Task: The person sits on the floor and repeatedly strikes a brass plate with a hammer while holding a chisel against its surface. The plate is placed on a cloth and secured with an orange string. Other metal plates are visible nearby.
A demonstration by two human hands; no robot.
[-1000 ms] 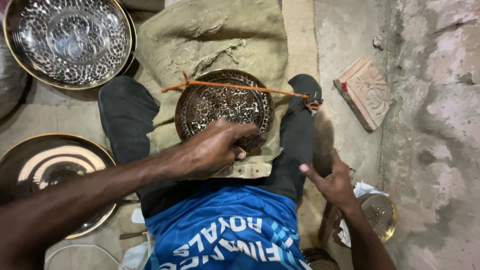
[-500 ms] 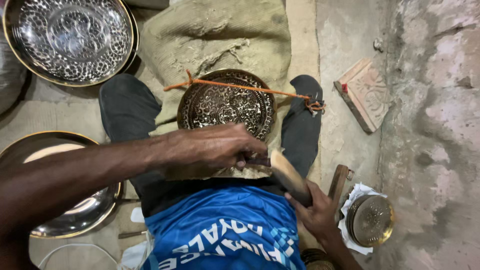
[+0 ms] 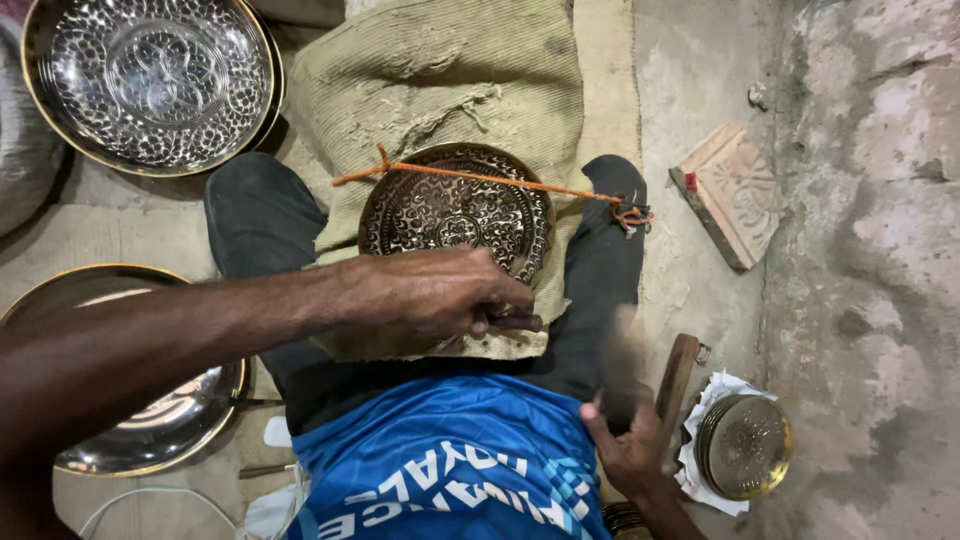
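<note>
Centrally, a round engraved metal plate [image 3: 455, 212] rests on a piece of burlap sacking [image 3: 450, 90] between the seated person's dark-trousered legs, with an orange cord [image 3: 480, 180] stretched across its upper part. Just below the plate's near rim, the left hand [image 3: 440, 292] pinches a small dark punch tool [image 3: 518, 322] between thumb and curled fingers. Lower right, the right hand [image 3: 625, 450] is closed around a handle, its upper part blurred, so what it carries cannot be told. Beside it lies a wooden mallet [image 3: 678, 380], then small brass plates [image 3: 745, 447] on white paper. A large hammered tray [image 3: 150, 80] sits upper left, and a carved wooden block [image 3: 735, 190] lies to the right.
</note>
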